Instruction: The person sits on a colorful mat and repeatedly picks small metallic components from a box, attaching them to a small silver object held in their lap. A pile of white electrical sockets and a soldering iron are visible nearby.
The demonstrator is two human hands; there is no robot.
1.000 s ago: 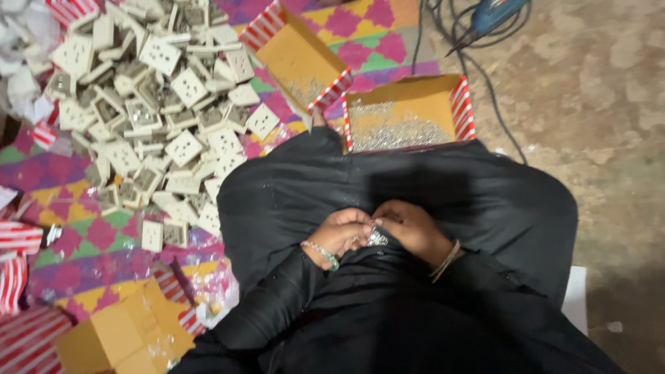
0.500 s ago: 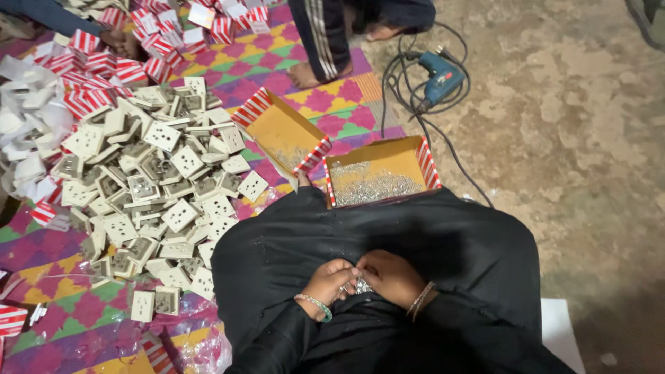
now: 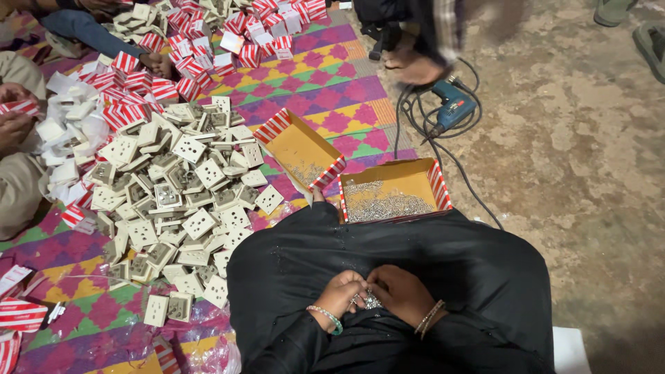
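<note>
Head view, looking down: at the lower centre of the frame the left hand and right hand meet over a black-clothed lap, fingertips pinched together on a small cluster of shiny metal pieces; both grips are nearly closed on it. Just above the lap sits an open yellow box of silvery screws. A heap of cream socket plates fills the left. Sorting such small parts goes best low over the lap, so dropped ones stay caught.
</note>
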